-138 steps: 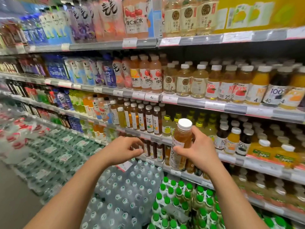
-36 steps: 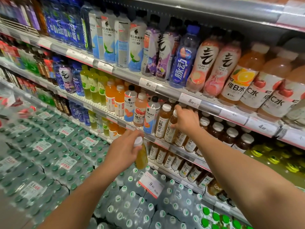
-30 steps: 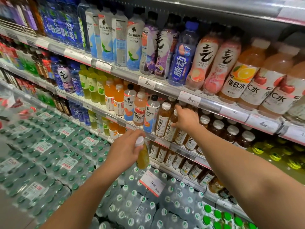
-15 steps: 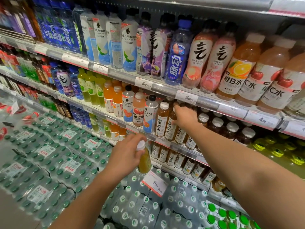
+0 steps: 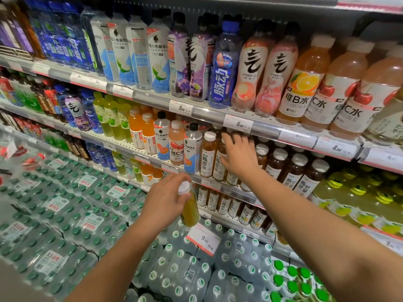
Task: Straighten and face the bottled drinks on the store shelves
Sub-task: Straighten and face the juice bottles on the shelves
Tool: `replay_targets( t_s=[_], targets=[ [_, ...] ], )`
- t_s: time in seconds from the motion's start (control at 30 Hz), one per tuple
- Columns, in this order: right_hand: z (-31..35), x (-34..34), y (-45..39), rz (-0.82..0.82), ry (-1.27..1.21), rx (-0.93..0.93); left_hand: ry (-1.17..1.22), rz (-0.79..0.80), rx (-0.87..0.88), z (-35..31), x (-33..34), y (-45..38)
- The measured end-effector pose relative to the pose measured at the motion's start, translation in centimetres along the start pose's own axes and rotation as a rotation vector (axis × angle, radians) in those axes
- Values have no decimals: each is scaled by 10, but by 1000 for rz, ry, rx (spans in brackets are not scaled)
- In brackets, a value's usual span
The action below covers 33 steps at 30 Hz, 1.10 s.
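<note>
My left hand (image 5: 165, 203) grips a small yellow juice bottle (image 5: 190, 211) with a white cap, held in the air in front of the lower shelves. My right hand (image 5: 238, 156) reaches into the middle shelf. It is wrapped over the top of an amber tea bottle (image 5: 218, 165) in the front row, and its fingers hide the cap. A matching amber bottle (image 5: 208, 156) stands upright just left of it. Dark tea bottles (image 5: 293, 171) line up to the right of my hand.
The shelf above carries tall bottles (image 5: 248, 68) leaning forward over a price rail (image 5: 237, 124). Left of the amber row stand mixed orange, pink and clear bottles (image 5: 175, 144). Shrink-wrapped water packs (image 5: 72, 205) fill the floor display below, where a price tag (image 5: 204, 239) hangs.
My right hand has shifted a little higher on the amber tea bottle, with the fingers spread more. The left hand keeps the yellow bottle at about the same spot.
</note>
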State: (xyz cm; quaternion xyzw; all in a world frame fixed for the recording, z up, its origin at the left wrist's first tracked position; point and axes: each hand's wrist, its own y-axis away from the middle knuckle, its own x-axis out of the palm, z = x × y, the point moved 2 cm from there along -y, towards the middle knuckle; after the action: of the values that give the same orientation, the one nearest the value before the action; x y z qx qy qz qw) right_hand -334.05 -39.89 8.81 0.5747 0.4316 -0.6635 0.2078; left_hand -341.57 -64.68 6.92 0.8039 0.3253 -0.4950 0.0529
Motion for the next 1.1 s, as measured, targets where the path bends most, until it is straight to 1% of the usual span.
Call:
replay_targets(
  t_s=[0.07, 0.13, 0.27, 0.4, 0.47, 0.53, 0.67, 0.77, 0.83, 0.93, 1.1],
  targets=[
    [0, -7, 21, -72, -60, -58, 8, -11, 8, -4, -1, -6],
    [-2, -15, 46, -80, -181, -81, 35, -18, -2, -11, -4, -11],
    [-7, -29, 97, 133, -523, -7, 142, -6, 16, -32, -7, -19],
    [-21, -38, 138, 266, -785, 72, 191, 46, 49, -67, -6, -22],
    [-34, -42, 155, 298, -919, 125, 231, 58, 79, -90, -4, -22],
    [-48, -48, 170, 292, -1004, 155, 262, 81, 113, -117, 0, -18],
    [-84, -69, 202, 248, -1086, 173, 289, 108, 179, -177, 11, -6],
    [-117, -85, 229, 236, -1119, 155, 276, 84, 215, -226, 22, 7],
    [-141, -96, 247, 225, -1117, 138, 291, 71, 232, -261, 32, 18],
    [-183, -114, 276, 165, -1109, 136, 305, 68, 246, -314, 52, 33],
    [-264, -136, 323, 129, -1029, 164, 250, 112, 326, -394, 85, 50]
  ],
)
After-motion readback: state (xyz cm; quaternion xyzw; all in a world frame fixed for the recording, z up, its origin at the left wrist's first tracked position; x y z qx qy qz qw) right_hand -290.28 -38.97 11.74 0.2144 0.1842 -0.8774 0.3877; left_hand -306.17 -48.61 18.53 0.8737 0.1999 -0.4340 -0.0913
